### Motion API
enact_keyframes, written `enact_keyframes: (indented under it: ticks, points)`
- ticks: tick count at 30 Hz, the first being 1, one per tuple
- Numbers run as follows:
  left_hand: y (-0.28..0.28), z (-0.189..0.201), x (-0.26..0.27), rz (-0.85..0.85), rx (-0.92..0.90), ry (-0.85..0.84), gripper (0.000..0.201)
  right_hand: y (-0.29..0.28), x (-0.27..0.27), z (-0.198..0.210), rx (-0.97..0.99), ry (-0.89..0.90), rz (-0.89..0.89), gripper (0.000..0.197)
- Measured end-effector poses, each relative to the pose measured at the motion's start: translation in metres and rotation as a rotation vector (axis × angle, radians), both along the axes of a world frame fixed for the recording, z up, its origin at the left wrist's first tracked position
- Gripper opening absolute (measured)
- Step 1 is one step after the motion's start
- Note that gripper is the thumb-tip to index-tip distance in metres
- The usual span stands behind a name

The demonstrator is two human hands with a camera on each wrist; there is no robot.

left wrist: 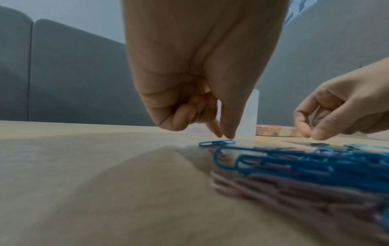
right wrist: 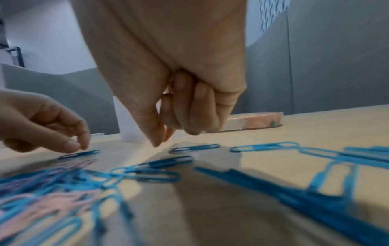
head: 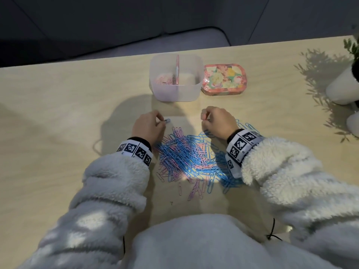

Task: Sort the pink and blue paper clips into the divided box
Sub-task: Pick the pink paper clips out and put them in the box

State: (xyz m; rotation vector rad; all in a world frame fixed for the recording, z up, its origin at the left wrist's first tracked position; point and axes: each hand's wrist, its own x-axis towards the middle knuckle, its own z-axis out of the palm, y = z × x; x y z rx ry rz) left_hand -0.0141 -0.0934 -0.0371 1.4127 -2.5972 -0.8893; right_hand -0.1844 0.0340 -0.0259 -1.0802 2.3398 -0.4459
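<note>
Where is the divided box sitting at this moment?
In the head view the divided box stands on the table at its far side, beyond both hands, with the floral tin immediately to its right; pink clips lie in its left compartment.

The left hand point(left wrist: 202, 69) is hanging over the bench point(left wrist: 84, 174), its thumb and forefinger pointing down with their tips point(left wrist: 228, 133) just above, perhaps touching, a single blue paper clip point(left wrist: 216, 143) lying flat; the other fingers are curling under the palm. Nearer the camera, a heap of blue and pink paper clips point(left wrist: 315, 174) is lying blurred. The right hand point(left wrist: 341, 106) is reaching in from the right, fingers curled, tips close to the bench. Behind the left hand, a translucent box point(left wrist: 250, 114) is standing, with a flowered lid point(left wrist: 273, 130) lying beside it.
</note>
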Motion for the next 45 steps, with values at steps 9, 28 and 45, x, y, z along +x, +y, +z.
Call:
enact_keyframes:
  ticks: [9, 28, 45]
  points:
    - [0.024, -0.001, 0.008, -0.121, 0.089, -0.056, 0.017, -0.034, 0.061, 0.000, 0.129, 0.093, 0.148, 0.038]
    - [0.013, 0.009, 0.034, -0.119, 0.197, 0.126, 0.015, -0.070, 0.001, 0.063, -0.074, -0.496, -0.005, 0.045]
    - [0.019, 0.021, 0.014, -0.126, 0.415, 0.377, 0.024, -0.080, 0.009, 0.058, -0.334, -0.698, -0.133, 0.038]
